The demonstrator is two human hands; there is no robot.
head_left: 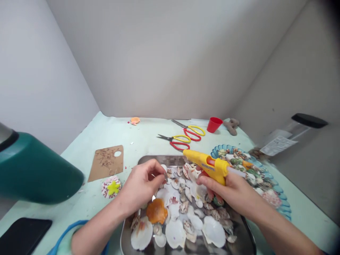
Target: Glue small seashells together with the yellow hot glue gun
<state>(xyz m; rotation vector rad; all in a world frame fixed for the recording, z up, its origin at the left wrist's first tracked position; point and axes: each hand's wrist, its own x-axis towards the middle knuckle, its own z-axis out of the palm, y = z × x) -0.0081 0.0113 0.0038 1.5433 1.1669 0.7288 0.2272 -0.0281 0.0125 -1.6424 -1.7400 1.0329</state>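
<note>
1. Background: plain grey walls [170, 63], pale green tabletop [148, 136].
2. Far left: teal bottle [39, 170], leaning in view; black slab [25, 235] below it.
3. Next: brown card [103, 163], with round shell piece [113, 187] bearing a yellow-green star just beside it.
4. Left hand [145, 180]: over tray's left part, thumb and finger together on a small greyish item [165, 175] at the tips; too small to identify.
5. Middle: metal tray [245, 241] of loose shells [175, 233], orange shell [157, 211] below left hand. Two scissors [171, 138] beyond it.
6. Right hand [228, 187]: clamped around handle of yellow glue gun [207, 163]. Barrel sticks out left of the grip, nozzle apart from left fingertips; stick end rear, above the wrist side.
7. Right: red cup [214, 124], blue plate [284, 196] of shells, clear container [301, 129], black lid.
</note>
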